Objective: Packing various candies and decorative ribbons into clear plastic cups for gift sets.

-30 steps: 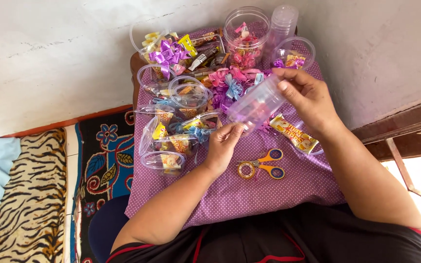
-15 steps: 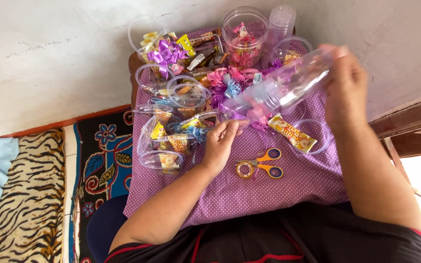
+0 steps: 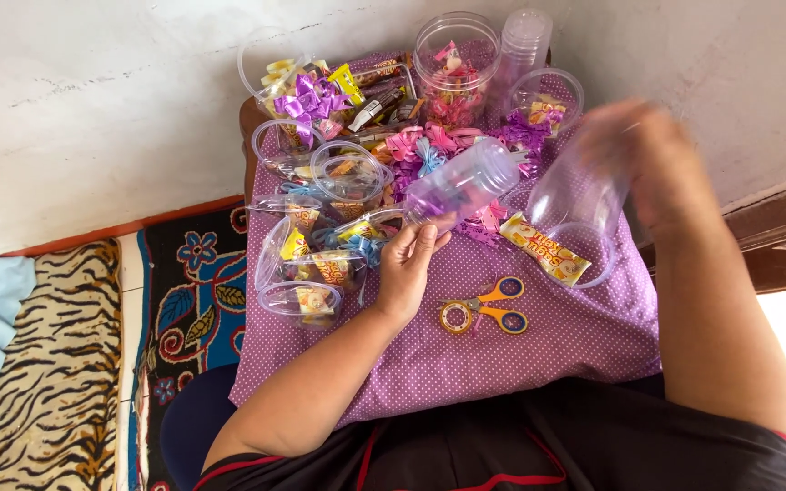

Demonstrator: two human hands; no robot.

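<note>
My left hand (image 3: 408, 264) grips the near end of a stack of clear plastic cups (image 3: 462, 187), held tilted over the purple dotted cloth (image 3: 466, 355). My right hand (image 3: 657, 164), blurred, holds a single clear plastic cup (image 3: 584, 205) apart from the stack, its mouth toward the cloth. A yellow-and-red snack packet (image 3: 546, 247) lies between the hands, partly under that cup. Orange-handled scissors (image 3: 491, 305) and a small tape roll (image 3: 458, 317) lie near my left hand.
Filled clear cups with snacks (image 3: 307, 273) lie at the left. Ribbon bows (image 3: 311, 100) and wrapped sweets pile up at the back with a clear jar (image 3: 457, 64) and another cup stack (image 3: 525, 45). The white wall (image 3: 93, 109) is close behind; patterned rugs (image 3: 184, 291) lie left.
My right hand has pulled one cup off the end of the stack and swung it right and down. The left hand has kept its hold on the stack.
</note>
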